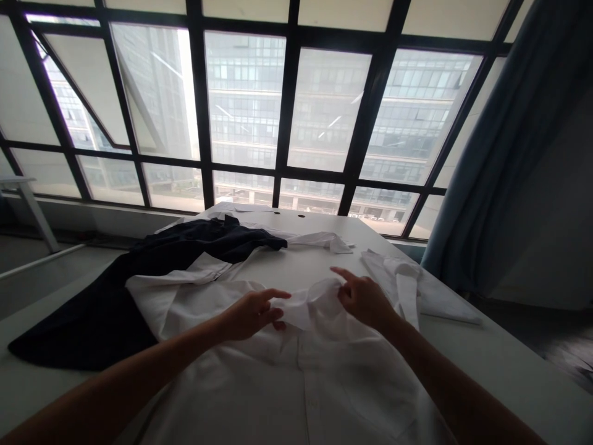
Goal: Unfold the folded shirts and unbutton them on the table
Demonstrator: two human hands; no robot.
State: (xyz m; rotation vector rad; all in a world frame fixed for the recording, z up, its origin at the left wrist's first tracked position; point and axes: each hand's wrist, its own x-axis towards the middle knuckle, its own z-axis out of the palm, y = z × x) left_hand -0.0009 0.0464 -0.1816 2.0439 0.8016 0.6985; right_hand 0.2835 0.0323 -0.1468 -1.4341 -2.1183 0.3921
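A white shirt (287,377) lies spread on the white table (509,364) right in front of me, collar away from me. My left hand (252,314) pinches the left side of the collar (308,303), fingers closed on the cloth. My right hand (364,298) grips the right side of the collar, its index finger stretched out and the other fingers curled on the fabric.
A dark navy garment (115,296) lies on the table's left part, partly under the shirt. More white garments (417,284) lie to the right and at the back (324,240). Big windows stand beyond the table; a blue curtain (500,154) hangs at right.
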